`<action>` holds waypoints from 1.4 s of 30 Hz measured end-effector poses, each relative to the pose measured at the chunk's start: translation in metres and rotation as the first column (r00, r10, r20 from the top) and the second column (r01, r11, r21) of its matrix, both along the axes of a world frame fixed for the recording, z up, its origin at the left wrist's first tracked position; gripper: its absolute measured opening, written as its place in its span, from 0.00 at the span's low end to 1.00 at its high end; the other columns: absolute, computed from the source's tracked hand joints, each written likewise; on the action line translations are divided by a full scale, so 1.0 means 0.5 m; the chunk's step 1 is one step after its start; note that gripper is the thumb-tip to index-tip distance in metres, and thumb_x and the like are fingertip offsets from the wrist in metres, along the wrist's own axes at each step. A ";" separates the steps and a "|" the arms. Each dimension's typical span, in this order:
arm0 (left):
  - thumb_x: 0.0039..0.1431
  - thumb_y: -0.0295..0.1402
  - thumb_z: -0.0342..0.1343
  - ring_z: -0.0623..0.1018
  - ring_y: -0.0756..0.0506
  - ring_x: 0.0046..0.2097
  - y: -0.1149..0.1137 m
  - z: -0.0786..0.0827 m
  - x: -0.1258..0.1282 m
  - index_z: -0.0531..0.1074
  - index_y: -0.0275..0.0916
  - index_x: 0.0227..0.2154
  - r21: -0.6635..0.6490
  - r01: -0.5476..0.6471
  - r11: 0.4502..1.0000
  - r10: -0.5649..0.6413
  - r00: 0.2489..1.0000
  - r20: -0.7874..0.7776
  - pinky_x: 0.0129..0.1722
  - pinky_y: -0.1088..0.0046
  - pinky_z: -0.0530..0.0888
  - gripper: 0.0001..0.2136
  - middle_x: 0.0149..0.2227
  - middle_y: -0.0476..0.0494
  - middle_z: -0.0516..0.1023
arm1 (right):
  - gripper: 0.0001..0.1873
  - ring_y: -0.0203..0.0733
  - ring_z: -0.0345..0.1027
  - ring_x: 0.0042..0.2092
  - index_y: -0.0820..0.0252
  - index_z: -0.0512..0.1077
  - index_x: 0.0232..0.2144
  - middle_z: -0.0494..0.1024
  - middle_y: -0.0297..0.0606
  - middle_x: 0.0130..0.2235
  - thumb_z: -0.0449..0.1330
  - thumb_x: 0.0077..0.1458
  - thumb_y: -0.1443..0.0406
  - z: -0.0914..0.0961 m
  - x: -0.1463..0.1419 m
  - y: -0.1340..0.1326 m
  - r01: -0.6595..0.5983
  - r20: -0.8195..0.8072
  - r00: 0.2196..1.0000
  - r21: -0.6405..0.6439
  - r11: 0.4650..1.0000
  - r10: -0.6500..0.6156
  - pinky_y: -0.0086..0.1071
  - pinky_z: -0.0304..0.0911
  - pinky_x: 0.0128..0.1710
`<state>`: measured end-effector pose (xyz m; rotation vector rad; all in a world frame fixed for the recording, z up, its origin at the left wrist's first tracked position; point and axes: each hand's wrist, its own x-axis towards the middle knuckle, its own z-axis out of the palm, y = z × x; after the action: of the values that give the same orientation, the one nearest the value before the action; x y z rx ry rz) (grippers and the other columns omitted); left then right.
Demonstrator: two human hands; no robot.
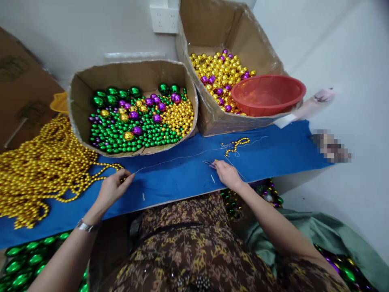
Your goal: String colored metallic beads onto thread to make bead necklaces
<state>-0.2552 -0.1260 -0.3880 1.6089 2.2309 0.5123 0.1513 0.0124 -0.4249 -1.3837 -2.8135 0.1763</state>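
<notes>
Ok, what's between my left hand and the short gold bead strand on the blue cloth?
In the head view, a thin pale thread crosses the blue cloth from your left hand towards the bead strand; your right hand is just nearer you.

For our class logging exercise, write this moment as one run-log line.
left hand: pinching thread | right hand: holding slim metal tool, type unclear | beyond right hand: gold bead strand | surface: blue cloth

Soft, rather dim light falls across my blue cloth-covered tabletop [182,178], with pinpoint glare on the shiny round green beads [112,99] at upper left. Fine detail around my bare right hand [226,174] looks soft. Wide-angle distortion stretches my bare forearms [276,221] toward the lower corners; pixelation masks a patch at right.
</notes>
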 end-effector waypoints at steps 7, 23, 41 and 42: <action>0.55 0.50 0.49 0.69 0.50 0.24 -0.006 0.012 -0.003 0.70 0.39 0.28 0.031 -0.005 0.999 0.003 0.999 0.045 0.25 0.76 0.63 0.18 0.23 0.50 0.73 | 0.23 0.48 0.73 0.44 0.55 0.63 0.55 0.72 0.47 0.49 0.42 0.67 0.51 0.052 -0.129 0.009 0.005 0.037 0.999 -0.092 0.996 -0.002 0.35 0.65 0.39; 0.57 0.49 0.48 0.67 0.50 0.22 0.019 -0.003 -0.015 0.69 0.40 0.29 0.092 -0.093 0.991 0.099 0.993 -0.059 0.25 0.76 0.61 0.17 0.21 0.51 0.69 | 0.23 0.45 0.72 0.47 0.51 0.62 0.55 0.72 0.42 0.51 0.43 0.66 0.49 0.052 -0.143 0.069 0.051 0.071 0.997 -0.100 0.994 -0.044 0.32 0.63 0.39; 0.64 0.45 0.45 0.73 0.36 0.42 0.073 -0.060 0.053 0.75 0.35 0.40 0.202 0.114 0.973 0.020 0.826 -0.563 0.40 0.64 0.66 0.20 0.43 0.32 0.75 | 0.11 0.45 0.72 0.42 0.61 0.67 0.44 0.75 0.49 0.45 0.50 0.63 0.64 0.036 -0.037 0.150 0.266 -0.078 0.955 -0.189 0.945 -0.285 0.33 0.61 0.37; 0.64 0.44 0.45 0.73 0.37 0.42 0.072 -0.051 0.065 0.74 0.36 0.39 0.246 0.129 0.961 0.009 0.870 -0.492 0.42 0.64 0.67 0.18 0.42 0.33 0.75 | 0.10 0.44 0.72 0.42 0.61 0.67 0.44 0.75 0.47 0.45 0.50 0.63 0.64 0.045 -0.043 0.137 0.239 -0.120 0.957 -0.197 0.951 -0.266 0.32 0.61 0.38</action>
<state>-0.2227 -0.0901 -0.4135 2.1462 2.5401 0.4441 0.1298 0.0809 -0.4025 -1.6765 -2.5260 0.5183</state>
